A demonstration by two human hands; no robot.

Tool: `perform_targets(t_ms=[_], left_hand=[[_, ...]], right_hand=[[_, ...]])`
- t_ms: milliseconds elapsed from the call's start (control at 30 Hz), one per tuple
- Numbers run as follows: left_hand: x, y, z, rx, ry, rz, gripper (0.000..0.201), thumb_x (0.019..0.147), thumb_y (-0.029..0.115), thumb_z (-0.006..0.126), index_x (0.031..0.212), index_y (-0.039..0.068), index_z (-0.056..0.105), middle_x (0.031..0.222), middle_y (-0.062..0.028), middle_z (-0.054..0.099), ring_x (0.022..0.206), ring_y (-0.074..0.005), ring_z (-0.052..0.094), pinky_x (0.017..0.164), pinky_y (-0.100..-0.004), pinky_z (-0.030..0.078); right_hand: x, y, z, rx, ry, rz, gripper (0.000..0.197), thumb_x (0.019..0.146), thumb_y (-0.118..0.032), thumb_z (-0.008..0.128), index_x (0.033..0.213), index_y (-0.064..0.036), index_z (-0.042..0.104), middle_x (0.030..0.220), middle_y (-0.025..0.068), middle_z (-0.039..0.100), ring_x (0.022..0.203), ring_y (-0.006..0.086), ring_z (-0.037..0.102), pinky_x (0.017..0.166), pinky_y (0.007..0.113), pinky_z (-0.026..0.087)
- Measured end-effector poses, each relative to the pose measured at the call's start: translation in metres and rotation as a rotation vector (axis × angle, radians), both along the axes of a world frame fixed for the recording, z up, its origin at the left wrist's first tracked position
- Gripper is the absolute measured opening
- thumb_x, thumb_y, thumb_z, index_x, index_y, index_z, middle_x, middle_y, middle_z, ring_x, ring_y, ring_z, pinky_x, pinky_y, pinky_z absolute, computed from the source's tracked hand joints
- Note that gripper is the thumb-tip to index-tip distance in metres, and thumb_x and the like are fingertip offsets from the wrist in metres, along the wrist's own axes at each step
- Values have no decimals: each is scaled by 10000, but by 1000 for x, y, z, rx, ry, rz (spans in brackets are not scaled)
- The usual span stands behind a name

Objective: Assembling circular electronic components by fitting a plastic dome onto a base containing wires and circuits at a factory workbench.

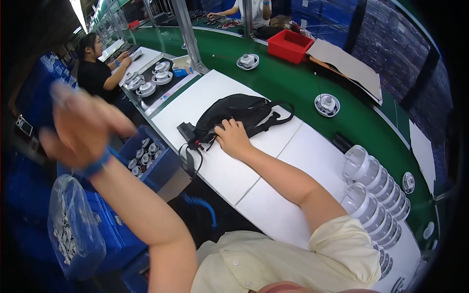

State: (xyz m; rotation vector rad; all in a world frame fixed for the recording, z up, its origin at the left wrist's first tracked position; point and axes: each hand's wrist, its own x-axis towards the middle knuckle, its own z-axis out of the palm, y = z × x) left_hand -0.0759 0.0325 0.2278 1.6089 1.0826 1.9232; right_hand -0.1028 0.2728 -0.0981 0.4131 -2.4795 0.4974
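A black bag (229, 111) with straps lies on the white tabletop. My right hand (234, 139) rests at its near side, fingers bent over the fabric and gripping it. Beside those fingers, at the bag's left end, is a small black box-shaped device (186, 131). A black cable (199, 163) hangs from there over the table edge. My left hand (85, 127) is raised in the air at the left, blurred by motion. Its fingers look spread, and nothing shows in it. A blue band circles that wrist.
Stacked white round housings (373, 180) stand on the right. Behind the table runs a green conveyor (288, 80) carrying white round units and a red bin (290, 46). Blue crates (161, 168) of parts sit at the lower left. A co-worker (97, 66) works at the far left.
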Motion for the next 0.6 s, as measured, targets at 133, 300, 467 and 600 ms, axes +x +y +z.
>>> perform_targets(t_ms=[133,300,467,600], left_hand=[[-121,-147,68,588,-688,-15,292,955,35,481,1246,30,501,1161,-145,568,1081,-261,558,983,-457,416],[-77,-225,3,86,-407,1415,396,1003,254,502,1343,52,525,1352,-110,530,1215,-209,525,1026,-349,419],[22,-318,-90,-406,-174,2291,295,965,314,592,1122,76,669,997,-32,670,836,-115,631,724,-249,492],[47,-370,-213,-899,317,2648,266,925,245,610,1047,12,651,857,-94,636,761,-193,606,689,-326,475]], right_hand=[[0,-15,9,-1,13,68,215,839,-243,652,998,-102,618,1025,123,559,1015,307,507,829,420,373],[-12,32,-14,79,14,-35,169,773,-190,652,932,-134,640,1020,96,583,1017,289,537,832,465,383],[-28,106,-17,203,-163,-335,260,812,-109,587,1048,-115,696,1083,145,629,1044,351,572,869,486,442],[-80,202,-66,464,-490,-355,381,847,-188,618,1214,-85,609,1278,202,549,1121,413,537,920,477,468]])
